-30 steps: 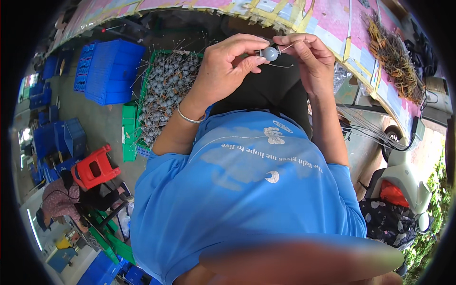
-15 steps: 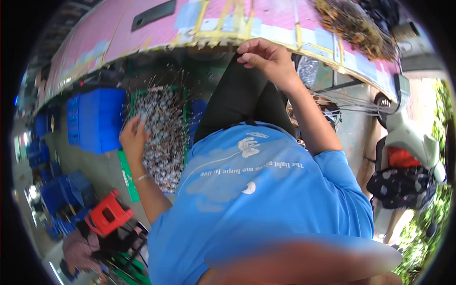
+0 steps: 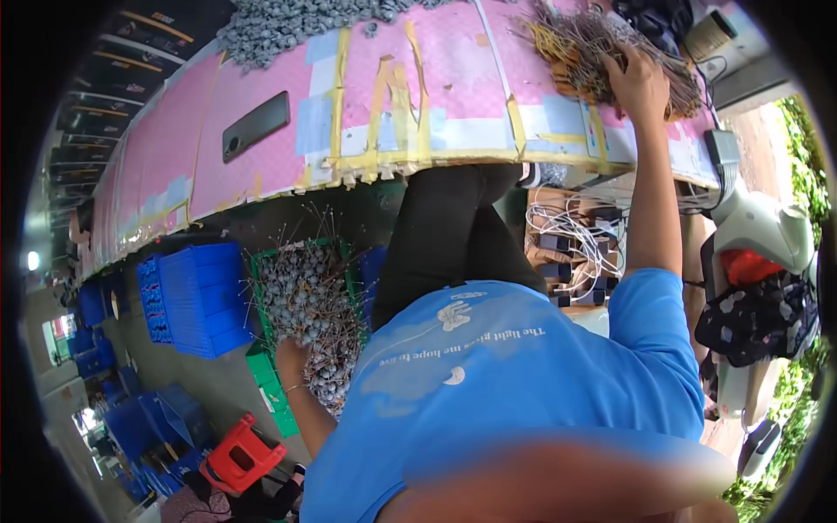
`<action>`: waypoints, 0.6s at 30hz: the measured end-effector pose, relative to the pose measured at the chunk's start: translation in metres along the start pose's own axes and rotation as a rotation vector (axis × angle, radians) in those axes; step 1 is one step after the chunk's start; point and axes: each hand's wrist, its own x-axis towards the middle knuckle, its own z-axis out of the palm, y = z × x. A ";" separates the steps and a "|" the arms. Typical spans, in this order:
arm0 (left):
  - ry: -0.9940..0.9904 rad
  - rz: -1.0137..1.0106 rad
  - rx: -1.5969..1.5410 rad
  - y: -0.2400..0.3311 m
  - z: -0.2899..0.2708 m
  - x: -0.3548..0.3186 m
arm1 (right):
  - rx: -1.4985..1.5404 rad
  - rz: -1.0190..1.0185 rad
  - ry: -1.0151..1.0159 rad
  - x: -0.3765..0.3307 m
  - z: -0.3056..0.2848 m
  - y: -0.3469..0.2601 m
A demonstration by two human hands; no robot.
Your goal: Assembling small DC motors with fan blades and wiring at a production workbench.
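At the far right of the table, my right hand (image 3: 643, 83) reaches into a bundle of thin wire stems (image 3: 567, 61) with yellowish-brown ends. Its thumb and fingers are bent in on the stems. Down to the left, my left hand (image 3: 292, 356) is at the near left side of a green crate (image 3: 258, 283), its fingers mostly hidden. Grey round heads on thin stems (image 3: 305, 283) fill the crate, some stems sticking up past its rim. A heap of loose grey round pieces (image 3: 288, 33) covers the table's far left part.
The pink tabletop (image 3: 458, 87) is patched with yellow tape. A dark phone (image 3: 255, 126) lies on it. Blue crates (image 3: 205, 296) and a red stool (image 3: 242, 455) stand left. White cables (image 3: 575, 235) hang under the table; a scooter (image 3: 763, 227) is at right.
My right hand has moved from the table's front edge out to the stem bundle. My left hand has come nearer to me along the crate. The view now shows more of the table.
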 end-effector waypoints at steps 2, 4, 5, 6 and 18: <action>0.004 0.152 0.016 0.042 -0.062 0.025 | 0.058 -0.096 0.008 -0.003 0.002 -0.023; -0.063 0.191 -0.430 0.104 -0.142 0.032 | 0.109 -0.269 0.031 -0.011 0.008 -0.060; -0.072 0.229 -0.686 0.143 -0.175 0.038 | 0.089 -0.340 0.060 -0.015 0.006 -0.074; -0.076 0.266 -0.940 0.179 -0.203 0.043 | 0.026 -0.349 0.033 -0.019 0.006 -0.086; 0.701 1.382 -0.226 0.548 -0.307 0.240 | 0.031 -0.049 0.214 -0.011 0.013 -0.046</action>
